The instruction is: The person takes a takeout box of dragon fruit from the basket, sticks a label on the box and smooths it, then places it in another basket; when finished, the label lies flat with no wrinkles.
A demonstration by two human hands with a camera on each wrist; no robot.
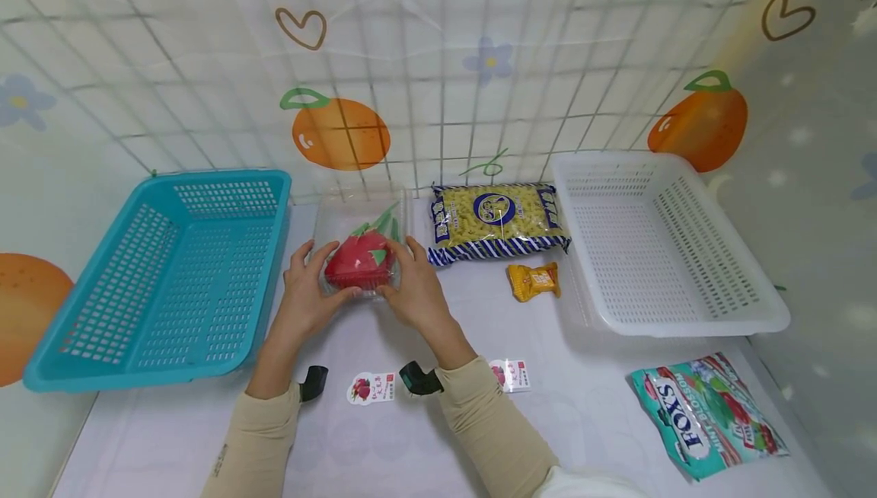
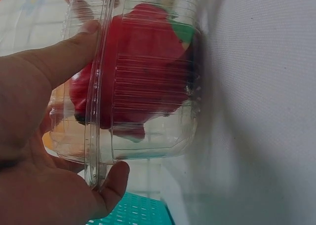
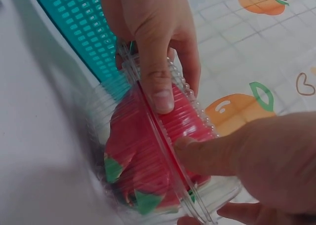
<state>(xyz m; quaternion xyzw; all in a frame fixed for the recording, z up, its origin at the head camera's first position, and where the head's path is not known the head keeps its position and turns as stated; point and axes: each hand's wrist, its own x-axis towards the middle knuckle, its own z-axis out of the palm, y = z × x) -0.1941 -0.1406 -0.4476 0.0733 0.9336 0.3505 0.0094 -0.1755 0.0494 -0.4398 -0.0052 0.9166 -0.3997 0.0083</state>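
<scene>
A clear plastic clamshell box (image 1: 356, 292) sits on the table, its lid down over a red dragon fruit (image 1: 356, 260) with green leaf tips. My left hand (image 1: 307, 296) grips the box's left side, thumb along the front of the rim. On the opposite side my right hand (image 1: 418, 291) holds it the same way. The left wrist view shows the left thumb (image 2: 69, 55) on the lid above the rim and a finger under the rim. Both thumbs press near the front seam in the right wrist view, where the fruit (image 3: 148, 146) shows through the ribbed plastic.
A teal basket (image 1: 267, 285) stands left, a white basket (image 1: 589, 269) right. Between box and white basket lie a pasta bag (image 1: 496, 220) and an orange-wrapped snack (image 1: 534, 281). Dragon-fruit stickers (image 1: 371, 388) lie in front; a Fox's candy bag (image 1: 709, 414) lies front right.
</scene>
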